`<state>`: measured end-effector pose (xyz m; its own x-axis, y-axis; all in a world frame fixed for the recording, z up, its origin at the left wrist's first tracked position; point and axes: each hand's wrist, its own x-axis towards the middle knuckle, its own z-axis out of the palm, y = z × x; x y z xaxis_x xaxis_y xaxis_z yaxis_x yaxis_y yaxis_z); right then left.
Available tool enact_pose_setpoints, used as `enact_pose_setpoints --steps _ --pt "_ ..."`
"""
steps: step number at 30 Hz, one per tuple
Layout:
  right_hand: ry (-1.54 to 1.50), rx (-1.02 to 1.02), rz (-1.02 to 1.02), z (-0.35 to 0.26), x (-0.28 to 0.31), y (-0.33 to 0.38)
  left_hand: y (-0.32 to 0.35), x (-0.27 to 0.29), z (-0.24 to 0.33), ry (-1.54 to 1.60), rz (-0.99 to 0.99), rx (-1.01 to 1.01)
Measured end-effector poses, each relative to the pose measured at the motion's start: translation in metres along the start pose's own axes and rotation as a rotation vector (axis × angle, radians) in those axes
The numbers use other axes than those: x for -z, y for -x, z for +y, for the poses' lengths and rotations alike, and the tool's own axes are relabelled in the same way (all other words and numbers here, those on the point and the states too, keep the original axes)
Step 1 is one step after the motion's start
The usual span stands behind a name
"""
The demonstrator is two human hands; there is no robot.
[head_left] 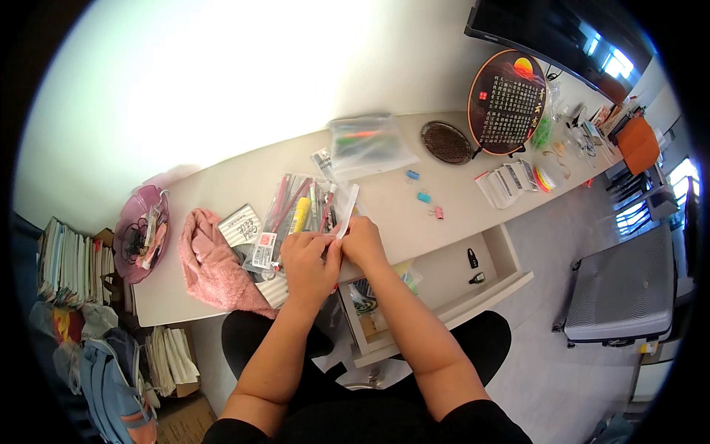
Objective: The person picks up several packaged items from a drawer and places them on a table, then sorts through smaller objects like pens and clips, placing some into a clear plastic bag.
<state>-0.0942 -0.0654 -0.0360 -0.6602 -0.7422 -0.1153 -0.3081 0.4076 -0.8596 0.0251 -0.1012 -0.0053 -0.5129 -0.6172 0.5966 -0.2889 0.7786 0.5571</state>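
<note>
A clear plastic pouch (297, 194) with several pens and a yellow marker (299, 215) inside lies at the table's front edge. My left hand (308, 263) is closed at its near right corner. Close beside it, my right hand (363, 243) pinches the pouch's whitish edge strip (348, 210), which stands up from the table. The fingertips of both hands partly hide each other. Left of the pouch is a crumpled pink towel (213, 259), near a white ribbed packet (240, 224). A second, milky zip bag (370, 148) with colored things inside lies farther back.
Below the tabletop, an open drawer (451, 270) juts toward my legs. Binder clips (424, 197), cards (505, 183), a dark oval tray (446, 143) and a round plaque (507, 103) occupy the right side. A purple basket (132, 264) stands left; a grey suitcase (620, 285) is on the floor.
</note>
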Motion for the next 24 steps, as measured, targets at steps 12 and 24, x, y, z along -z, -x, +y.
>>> enact_pose_setpoints --steps 12,24 --pt "-0.072 0.037 0.072 0.017 0.032 0.027 0.016 0.051 0.024 -0.387 -0.593 -0.124" --pt "0.2 0.242 0.421 0.013 0.036 0.02 -0.01 0.065 0.003 0.276 0.257 0.261"
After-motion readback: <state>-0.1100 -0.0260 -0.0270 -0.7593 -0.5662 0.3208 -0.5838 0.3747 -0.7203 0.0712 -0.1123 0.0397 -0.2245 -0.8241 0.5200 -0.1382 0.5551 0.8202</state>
